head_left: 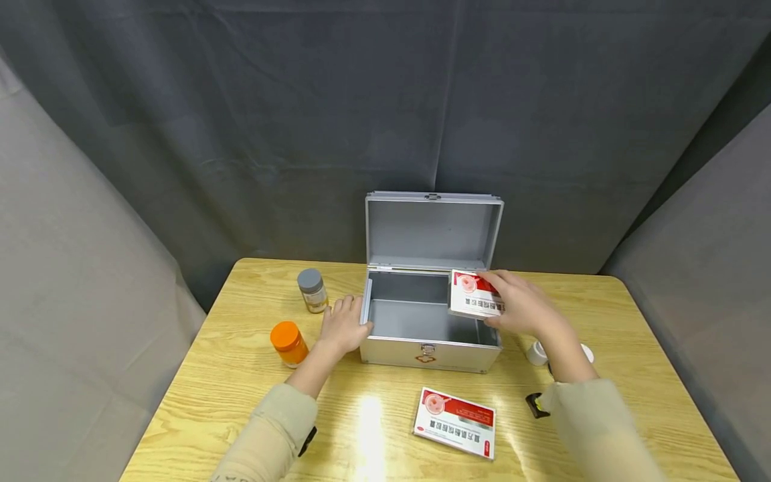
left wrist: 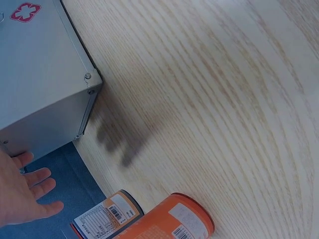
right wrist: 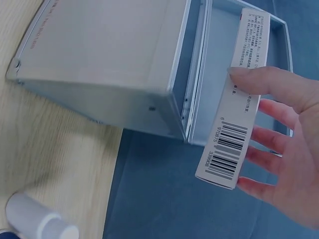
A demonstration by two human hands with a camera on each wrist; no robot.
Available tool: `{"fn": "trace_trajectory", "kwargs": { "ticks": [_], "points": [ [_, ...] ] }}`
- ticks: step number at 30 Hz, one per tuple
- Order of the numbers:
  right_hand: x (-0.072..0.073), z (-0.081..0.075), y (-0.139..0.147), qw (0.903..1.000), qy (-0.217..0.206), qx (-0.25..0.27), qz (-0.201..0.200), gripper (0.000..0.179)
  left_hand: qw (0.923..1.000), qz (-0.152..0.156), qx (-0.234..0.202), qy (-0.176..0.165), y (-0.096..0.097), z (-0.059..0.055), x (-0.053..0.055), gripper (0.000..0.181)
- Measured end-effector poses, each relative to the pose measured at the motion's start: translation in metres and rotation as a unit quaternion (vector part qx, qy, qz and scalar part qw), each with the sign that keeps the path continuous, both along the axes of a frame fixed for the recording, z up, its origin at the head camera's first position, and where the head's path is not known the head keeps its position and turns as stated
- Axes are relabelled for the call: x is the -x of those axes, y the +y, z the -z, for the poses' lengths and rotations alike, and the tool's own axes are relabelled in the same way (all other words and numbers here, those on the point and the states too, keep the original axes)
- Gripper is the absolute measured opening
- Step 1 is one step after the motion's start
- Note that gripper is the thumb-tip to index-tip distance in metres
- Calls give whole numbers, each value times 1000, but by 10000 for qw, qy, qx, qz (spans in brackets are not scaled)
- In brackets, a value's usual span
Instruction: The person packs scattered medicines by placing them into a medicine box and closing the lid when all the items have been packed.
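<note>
A silver first-aid case stands on the table with its lid raised. My right hand grips a red-and-white medicine box over the right part of the case opening. In the right wrist view, the thumb lies on the barcode side of that medicine box and the fingers are behind it. At the case's left wall is my left hand, its fingers extended; in the left wrist view the left hand touches the case side. A second medicine box lies flat in front of the case.
Left of the case stand a grey-capped bottle and an orange bottle. On the right, white bottles are partly hidden by my right forearm. A dark curtain hangs behind the wooden table.
</note>
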State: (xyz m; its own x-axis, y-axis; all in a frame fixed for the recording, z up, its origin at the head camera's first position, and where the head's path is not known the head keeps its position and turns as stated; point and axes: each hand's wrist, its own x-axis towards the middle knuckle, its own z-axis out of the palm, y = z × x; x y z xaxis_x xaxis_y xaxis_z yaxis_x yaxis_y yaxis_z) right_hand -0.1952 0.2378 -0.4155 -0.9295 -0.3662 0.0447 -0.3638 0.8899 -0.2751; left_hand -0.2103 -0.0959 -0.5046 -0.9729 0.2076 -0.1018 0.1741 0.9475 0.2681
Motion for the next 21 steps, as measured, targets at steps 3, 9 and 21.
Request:
{"fn": "trace_trajectory", "kwargs": {
  "ticks": [3,9,21],
  "points": [
    [6,1,-9,10000,3,-63,-70,86,10000,-5,-11,5,-1,0,0,64],
    [17,6,-25,9996,35,-148,-223,85,10000,-16,-5,21,-1,0,0,64],
    [30,20,-53,9987,59,-288,-418,84,10000,-21,-14,37,-3,2,-1,65]
  ]
}}
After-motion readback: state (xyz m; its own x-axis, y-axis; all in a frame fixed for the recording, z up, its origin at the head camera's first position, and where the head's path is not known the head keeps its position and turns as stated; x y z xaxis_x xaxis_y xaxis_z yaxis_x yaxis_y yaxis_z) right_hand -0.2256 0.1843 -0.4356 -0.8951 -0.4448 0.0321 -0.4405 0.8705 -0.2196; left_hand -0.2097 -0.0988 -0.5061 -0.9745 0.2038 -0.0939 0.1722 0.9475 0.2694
